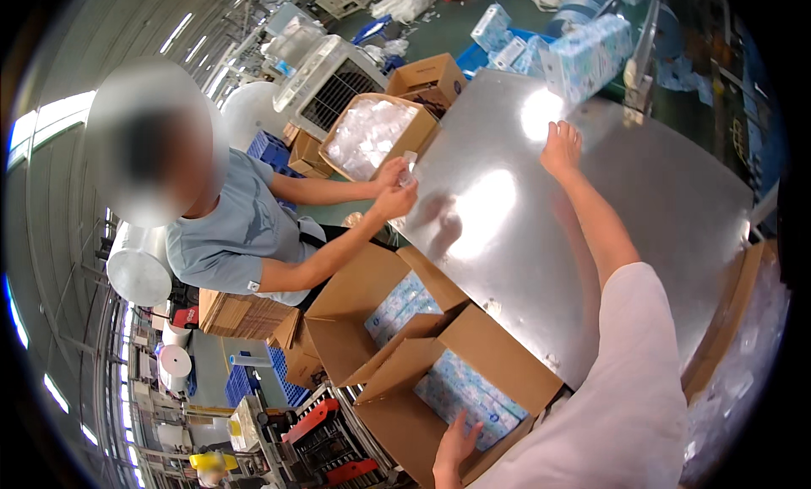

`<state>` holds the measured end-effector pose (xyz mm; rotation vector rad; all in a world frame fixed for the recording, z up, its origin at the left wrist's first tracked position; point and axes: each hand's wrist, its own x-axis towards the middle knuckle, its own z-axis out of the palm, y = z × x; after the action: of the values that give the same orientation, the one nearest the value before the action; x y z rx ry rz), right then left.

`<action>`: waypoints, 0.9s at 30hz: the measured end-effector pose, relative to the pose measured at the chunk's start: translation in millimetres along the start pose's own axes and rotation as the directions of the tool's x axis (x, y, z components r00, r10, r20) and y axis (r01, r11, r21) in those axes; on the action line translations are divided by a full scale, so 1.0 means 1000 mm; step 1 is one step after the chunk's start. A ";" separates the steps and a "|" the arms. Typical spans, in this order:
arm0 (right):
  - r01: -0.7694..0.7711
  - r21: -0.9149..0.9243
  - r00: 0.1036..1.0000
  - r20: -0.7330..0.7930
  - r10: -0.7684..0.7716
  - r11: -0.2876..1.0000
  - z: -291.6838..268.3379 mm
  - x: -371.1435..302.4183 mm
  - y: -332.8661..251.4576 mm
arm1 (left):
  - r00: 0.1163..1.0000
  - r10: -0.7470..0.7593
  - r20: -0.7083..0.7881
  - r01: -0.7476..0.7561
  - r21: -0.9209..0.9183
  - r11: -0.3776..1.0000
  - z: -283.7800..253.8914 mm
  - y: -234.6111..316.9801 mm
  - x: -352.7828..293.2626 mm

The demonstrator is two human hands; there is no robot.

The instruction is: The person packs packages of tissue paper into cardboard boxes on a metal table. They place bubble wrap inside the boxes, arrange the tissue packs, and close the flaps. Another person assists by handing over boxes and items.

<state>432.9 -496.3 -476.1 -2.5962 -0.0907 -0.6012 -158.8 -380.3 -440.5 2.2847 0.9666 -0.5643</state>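
Observation:
My left hand (456,445) is at the near edge of an open cardboard carton (500,344). Its fingers are apart and rest on or just over the blue patterned packs (473,396) inside. Stretched far ahead, my right hand (562,149) is over the shiny metal table (625,185), its fingers extended and nothing visible in them. Just beyond it, a larger light-blue patterned pack (589,56) lies at the table's far edge. A second open carton (359,299), also with blue packs in it, stands beside the first.
Across the table's left side, a co-worker (245,223) in a grey-blue shirt holds a small clear plastic piece (408,168). A carton of clear plastic pieces (372,136) stands behind. At the far end is a blue crate (475,60) with packs; clear bags (735,404) fill a box at right.

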 end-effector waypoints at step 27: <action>0.767 0.472 0.457 0.071 -0.886 0.434 -0.134 -0.156 0.006 | 0.938 0.331 -0.098 -0.336 -0.038 0.941 -0.001 0.067 0.035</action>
<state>239.8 -557.4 -439.5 -2.0575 -1.5591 -0.3929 -86.2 -400.0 -436.9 2.3721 0.6033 -0.2874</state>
